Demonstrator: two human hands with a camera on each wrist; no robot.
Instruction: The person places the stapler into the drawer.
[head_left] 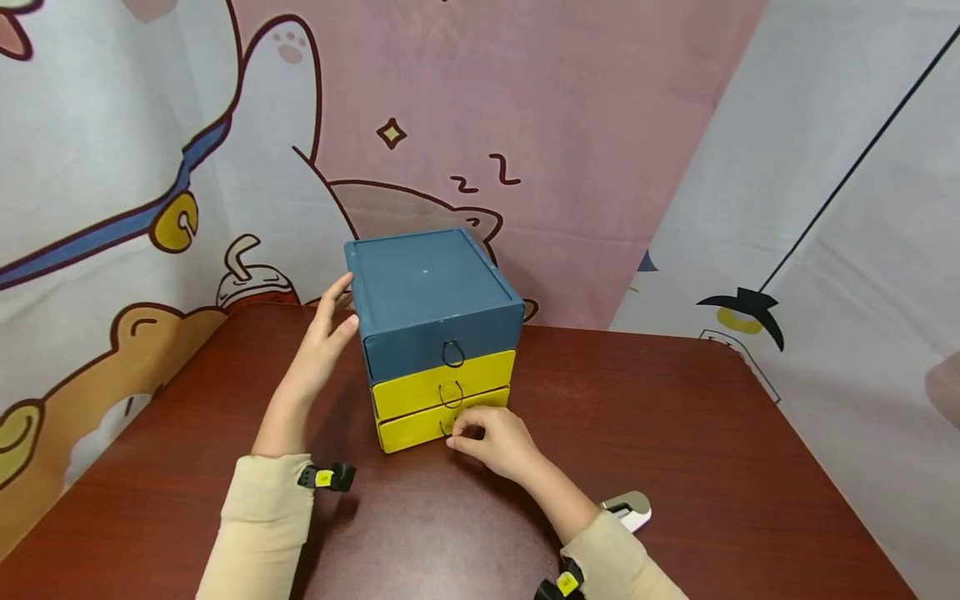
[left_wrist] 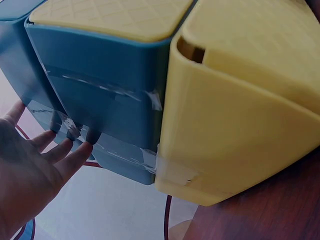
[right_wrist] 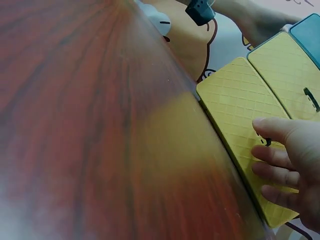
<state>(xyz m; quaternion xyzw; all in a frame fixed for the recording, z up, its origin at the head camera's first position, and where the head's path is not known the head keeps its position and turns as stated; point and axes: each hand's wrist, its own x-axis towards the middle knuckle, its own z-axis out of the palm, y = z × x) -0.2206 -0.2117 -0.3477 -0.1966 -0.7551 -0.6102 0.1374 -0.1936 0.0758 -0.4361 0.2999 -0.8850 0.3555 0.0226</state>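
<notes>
A drawer box (head_left: 435,283) with a blue top drawer and two yellow drawers below it stands on the table. Each drawer front carries a thin black loop handle. My left hand (head_left: 322,342) rests its outstretched fingertips against the blue left side, near clear tape (left_wrist: 120,150) in the left wrist view. At the bottom yellow drawer (head_left: 408,429), my right hand (head_left: 495,437) reaches to the loop handle (right_wrist: 267,141). Thumb and index finger stand apart on either side of that loop, and the other fingers are loosely bent in front of the yellow panel.
A small white and beige object (head_left: 630,508) lies beside my right forearm, partly hidden by it. The dark red wooden table (head_left: 660,425) extends around the box. Behind it hangs a cartoon-printed cloth (head_left: 570,167).
</notes>
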